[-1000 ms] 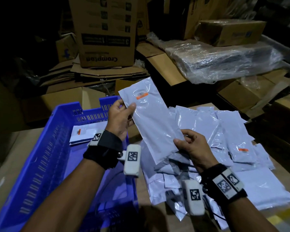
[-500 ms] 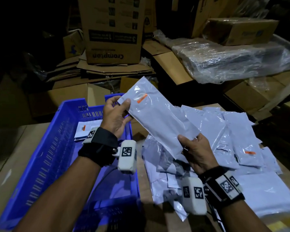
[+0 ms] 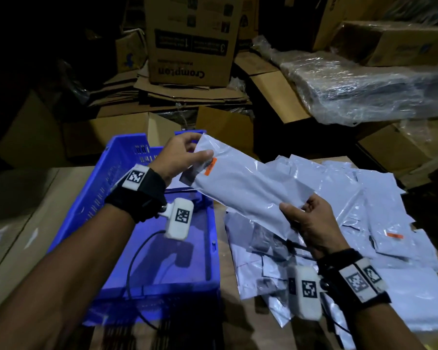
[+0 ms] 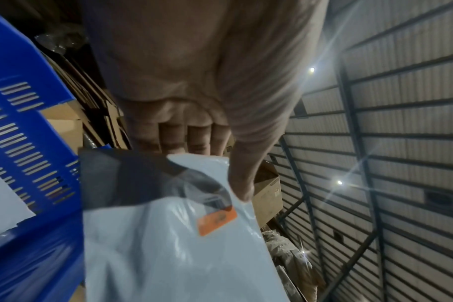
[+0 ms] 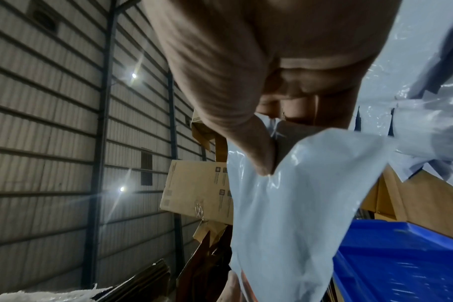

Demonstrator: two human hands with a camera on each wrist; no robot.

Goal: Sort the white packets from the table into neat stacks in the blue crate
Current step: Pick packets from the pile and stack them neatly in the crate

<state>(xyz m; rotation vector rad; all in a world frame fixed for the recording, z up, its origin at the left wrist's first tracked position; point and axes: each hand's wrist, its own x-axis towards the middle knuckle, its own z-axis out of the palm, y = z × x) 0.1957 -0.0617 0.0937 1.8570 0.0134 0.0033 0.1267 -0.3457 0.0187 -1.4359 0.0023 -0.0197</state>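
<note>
Held packet: we hold one white packet (image 3: 240,188) in the air between both hands, slanting from upper left down to lower right, its left end over the far right corner of the blue crate (image 3: 91,198).
Left hand: our left hand (image 3: 180,157) has its grip pinched on the packet's upper end, thumb on top just beside the orange sticker (image 3: 210,168), fingers behind.
Right hand: our right hand (image 3: 314,223) has its grip pinched on the lower end, thumb pressed onto the plastic.
Crate: it sits on the surface (image 3: 18,203) to the left of the pile; in the left wrist view a white sheet (image 4: 3,202) shows inside it, though we cannot tell how much is stacked there.
Pile: loose white packets (image 3: 364,198) lie overlapping on the surface at right, directly under our right hand, one with an orange sticker of its own.
Background: cardboard boxes (image 3: 190,39) and a plastic-wrapped bundle (image 3: 364,87) stand beyond.
</note>
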